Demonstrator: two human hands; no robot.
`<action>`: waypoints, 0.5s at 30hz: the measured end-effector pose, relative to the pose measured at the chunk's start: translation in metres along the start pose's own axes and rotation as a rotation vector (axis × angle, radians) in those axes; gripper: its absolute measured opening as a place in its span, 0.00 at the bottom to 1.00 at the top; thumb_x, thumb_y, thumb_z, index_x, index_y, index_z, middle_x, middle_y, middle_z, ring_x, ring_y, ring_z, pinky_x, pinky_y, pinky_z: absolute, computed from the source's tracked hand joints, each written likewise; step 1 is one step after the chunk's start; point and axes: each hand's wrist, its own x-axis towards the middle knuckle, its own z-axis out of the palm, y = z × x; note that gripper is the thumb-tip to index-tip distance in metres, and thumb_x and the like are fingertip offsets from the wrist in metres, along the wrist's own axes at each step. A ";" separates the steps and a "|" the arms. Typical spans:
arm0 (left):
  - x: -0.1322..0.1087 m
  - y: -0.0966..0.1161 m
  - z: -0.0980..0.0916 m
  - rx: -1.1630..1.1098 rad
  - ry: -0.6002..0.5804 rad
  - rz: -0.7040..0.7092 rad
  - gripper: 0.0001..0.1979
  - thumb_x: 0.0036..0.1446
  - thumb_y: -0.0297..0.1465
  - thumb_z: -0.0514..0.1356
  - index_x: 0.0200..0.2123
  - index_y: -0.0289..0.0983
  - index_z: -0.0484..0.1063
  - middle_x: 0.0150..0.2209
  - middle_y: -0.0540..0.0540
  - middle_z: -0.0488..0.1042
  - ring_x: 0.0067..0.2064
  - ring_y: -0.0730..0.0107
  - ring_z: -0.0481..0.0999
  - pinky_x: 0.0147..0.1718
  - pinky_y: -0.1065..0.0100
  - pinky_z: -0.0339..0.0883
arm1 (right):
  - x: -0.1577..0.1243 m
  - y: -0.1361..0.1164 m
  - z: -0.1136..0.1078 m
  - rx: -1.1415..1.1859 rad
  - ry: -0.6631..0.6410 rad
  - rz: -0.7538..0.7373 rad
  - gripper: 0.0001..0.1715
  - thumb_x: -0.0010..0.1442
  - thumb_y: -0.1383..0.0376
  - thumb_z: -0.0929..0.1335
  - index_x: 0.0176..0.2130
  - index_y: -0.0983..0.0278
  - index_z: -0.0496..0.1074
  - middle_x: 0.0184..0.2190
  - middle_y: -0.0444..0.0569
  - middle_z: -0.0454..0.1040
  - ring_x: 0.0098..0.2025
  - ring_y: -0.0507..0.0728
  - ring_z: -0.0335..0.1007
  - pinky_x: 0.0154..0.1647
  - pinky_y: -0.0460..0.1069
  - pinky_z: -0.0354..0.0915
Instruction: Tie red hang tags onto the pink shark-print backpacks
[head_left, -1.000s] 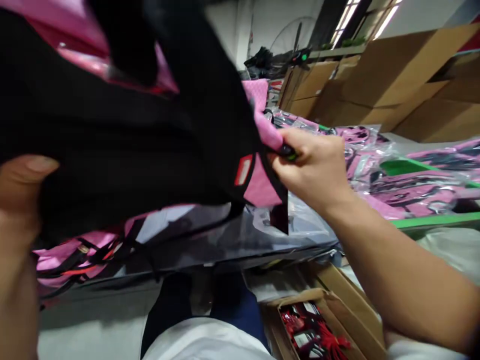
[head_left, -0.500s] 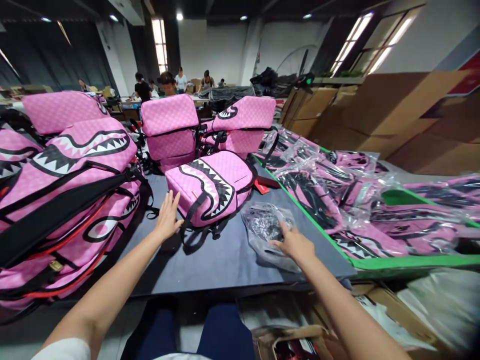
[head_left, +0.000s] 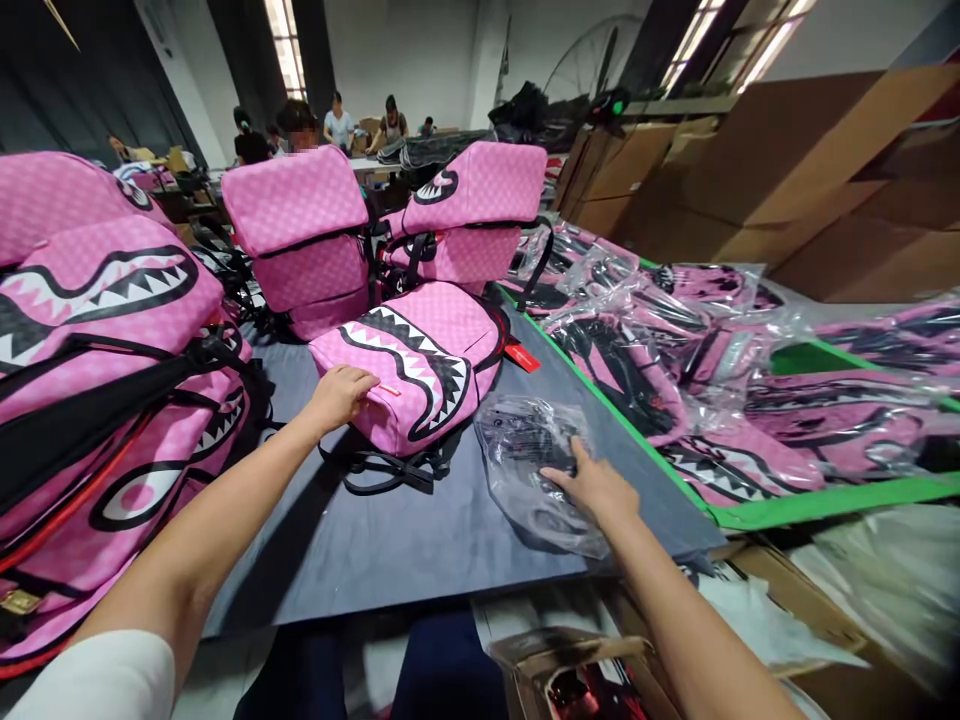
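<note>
A pink checked backpack (head_left: 390, 352) with a shark-mouth print lies in front of me on the grey table. My left hand (head_left: 343, 396) is at its near left corner, fingers bent together against the pink fabric; part of the grip is hidden. Black straps (head_left: 397, 474) hang onto the table below the backpack. To the right lies a crumpled clear plastic bag (head_left: 517, 470). Over it is my right hand (head_left: 600, 490), thumb and forefinger spread, fingertips at the plastic. A red tag (head_left: 523, 357) sticks out at the backpack's right side.
Large pink backpacks (head_left: 112, 300) crowd the left, and two more (head_left: 300, 205) stand behind. Across a green edge (head_left: 637, 437), plastic-wrapped pink bags (head_left: 720, 400) are piled. Cardboard boxes (head_left: 750, 200) stand back right; an open carton (head_left: 540, 655) is below the table. People work far back.
My left hand has moved up onto the backpack's corner and its fingers have bent. The black strap over the backpack's near side now hangs lower. My right hand stays over the plastic bag.
</note>
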 end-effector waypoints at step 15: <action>0.126 0.134 -0.064 -0.160 0.292 -0.087 0.18 0.63 0.42 0.55 0.35 0.34 0.75 0.35 0.42 0.77 0.39 0.63 0.76 0.38 0.65 0.63 | -0.169 0.010 0.076 0.771 -0.326 -0.492 0.32 0.55 0.51 0.64 0.54 0.64 0.74 0.53 0.56 0.73 0.56 0.64 0.70 0.58 0.56 0.65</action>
